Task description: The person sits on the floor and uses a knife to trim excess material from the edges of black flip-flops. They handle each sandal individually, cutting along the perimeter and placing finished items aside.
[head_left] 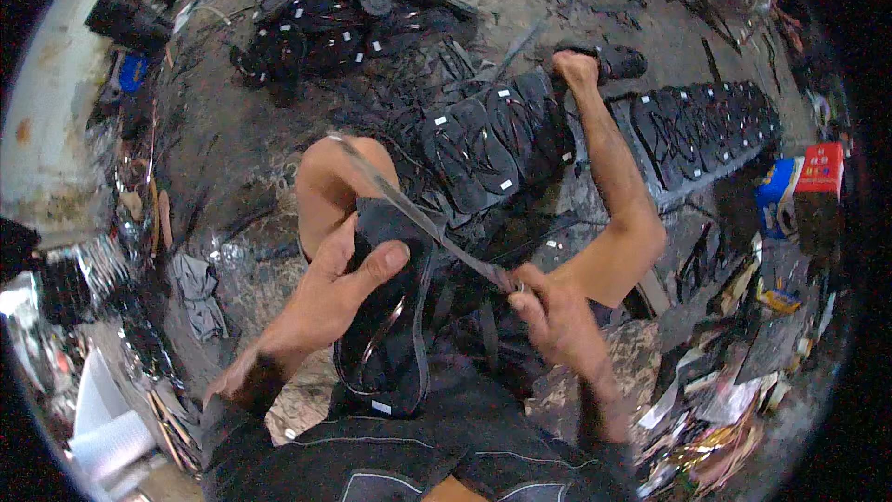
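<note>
My left hand (344,284) is closed around the upper part of a black flip-flop (379,339), its thumb lying across the sole. The flip-flop stands lengthwise in front of my body, its lower end with a small white label near my shirt. My right hand (557,321) grips the lower end of a long, narrow knife (418,216). The grey blade slants up and left across the flip-flop's top end, close to my bent left knee. Whether the blade touches the sole I cannot tell. A thin dark band runs along the sole's right edge.
Beyond my legs lie rows of black flip-flops (474,163) and more flip-flops (701,135) at right. A pile of them (362,9) sits at the far left. At right stands a red and blue box (799,188); scraps (715,428) litter the lower right. A crumpled grey cloth (198,296) lies left.
</note>
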A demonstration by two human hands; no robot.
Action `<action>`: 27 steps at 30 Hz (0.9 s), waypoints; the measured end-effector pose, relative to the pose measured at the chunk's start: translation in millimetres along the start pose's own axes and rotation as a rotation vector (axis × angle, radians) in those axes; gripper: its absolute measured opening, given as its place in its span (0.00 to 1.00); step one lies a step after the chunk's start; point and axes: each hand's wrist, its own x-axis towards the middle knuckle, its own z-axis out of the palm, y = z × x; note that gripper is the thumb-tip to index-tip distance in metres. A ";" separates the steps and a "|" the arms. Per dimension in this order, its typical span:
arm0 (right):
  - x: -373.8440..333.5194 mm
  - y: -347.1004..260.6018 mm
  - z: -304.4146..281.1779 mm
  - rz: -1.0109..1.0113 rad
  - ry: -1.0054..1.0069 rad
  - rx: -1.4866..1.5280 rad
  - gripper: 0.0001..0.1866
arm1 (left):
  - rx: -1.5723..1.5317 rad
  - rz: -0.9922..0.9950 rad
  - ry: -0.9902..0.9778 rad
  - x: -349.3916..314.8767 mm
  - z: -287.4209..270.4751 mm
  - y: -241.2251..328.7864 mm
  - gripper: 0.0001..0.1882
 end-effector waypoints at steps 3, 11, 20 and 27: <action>47.7 -42.6 -57.3 0.090 -0.270 -0.126 0.22 | 0.109 0.021 0.056 6.7 6.0 -0.7 0.28; 151.3 -28.6 -38.8 -0.193 -0.108 0.063 0.27 | 0.078 -0.159 -0.158 34.4 18.8 9.4 0.28; 54.1 32.0 -18.0 0.060 0.771 0.600 0.19 | -0.775 0.148 0.219 64.2 29.5 8.6 0.14; -41.0 31.3 91.5 -0.080 0.556 0.371 0.18 | -0.929 0.149 0.137 57.6 70.9 5.1 0.14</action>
